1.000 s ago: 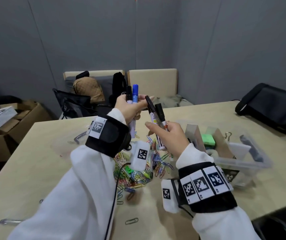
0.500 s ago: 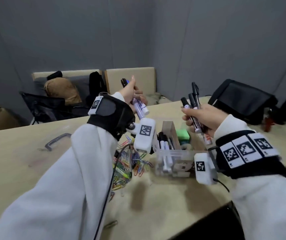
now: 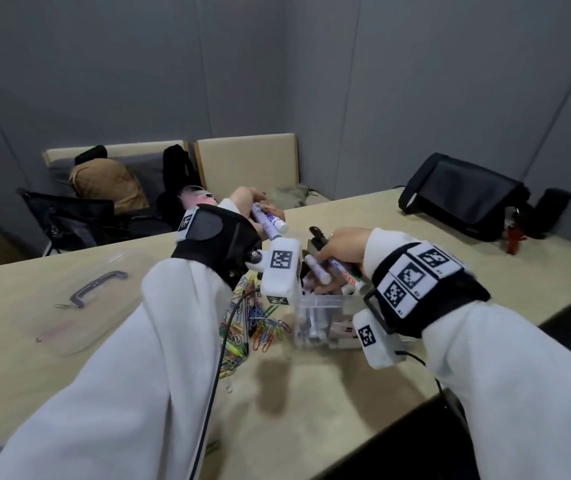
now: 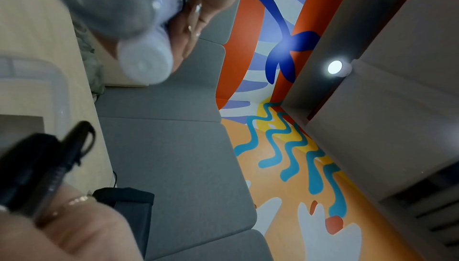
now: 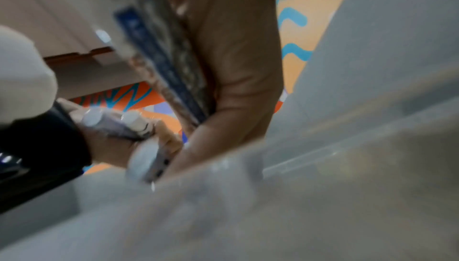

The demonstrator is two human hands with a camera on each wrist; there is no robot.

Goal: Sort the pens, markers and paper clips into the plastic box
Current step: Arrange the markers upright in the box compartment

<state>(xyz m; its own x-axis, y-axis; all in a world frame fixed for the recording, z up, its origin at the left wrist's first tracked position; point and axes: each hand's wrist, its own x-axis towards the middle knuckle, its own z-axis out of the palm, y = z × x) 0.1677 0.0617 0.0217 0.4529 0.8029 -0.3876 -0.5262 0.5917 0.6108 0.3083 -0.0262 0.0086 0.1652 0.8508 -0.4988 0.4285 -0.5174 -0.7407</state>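
1. The plastic box [image 3: 315, 318] stands on the table [image 3: 69, 341], near the middle and a little right of the paper clips. Through its clear near wall I can see several white-barrelled markers already lying inside, so part of the sorting looks done.
2. The right hand [image 3: 341, 245] hangs just over the box's open top, fingers curled round a bundle of markers and pens [image 3: 332, 268] (white barrels with black caps, at least 3, exact count hard to tell). I judge this bundle is about to go into the box.
3. The left hand [image 3: 246, 202] is raised farther back and left of the box, gripping 2 or more markers [image 3: 270, 221], their white ends pointing toward the box. These are not yet in.
4. The paper clips [image 3: 260, 323] lie in a loose, many-coloured heap on the table just left of the box, partly hidden under the left wrist. None of them looks sorted yet, so that is the larger share of the work left (along with a few stray clips nearer the camera).
5. Farther out on the table: a clear lid [image 3: 100, 285] with a dark handle lies well left of the heap, and a black bag [image 3: 464, 195] sits at the far right edge. Beyond the table, chairs hold a brown bag [image 3: 111, 181].
6. In the way: the right wrist's camera block crowds the box's near right corner, and the left wrist's cable trails over the clip heap, which may snag clips.
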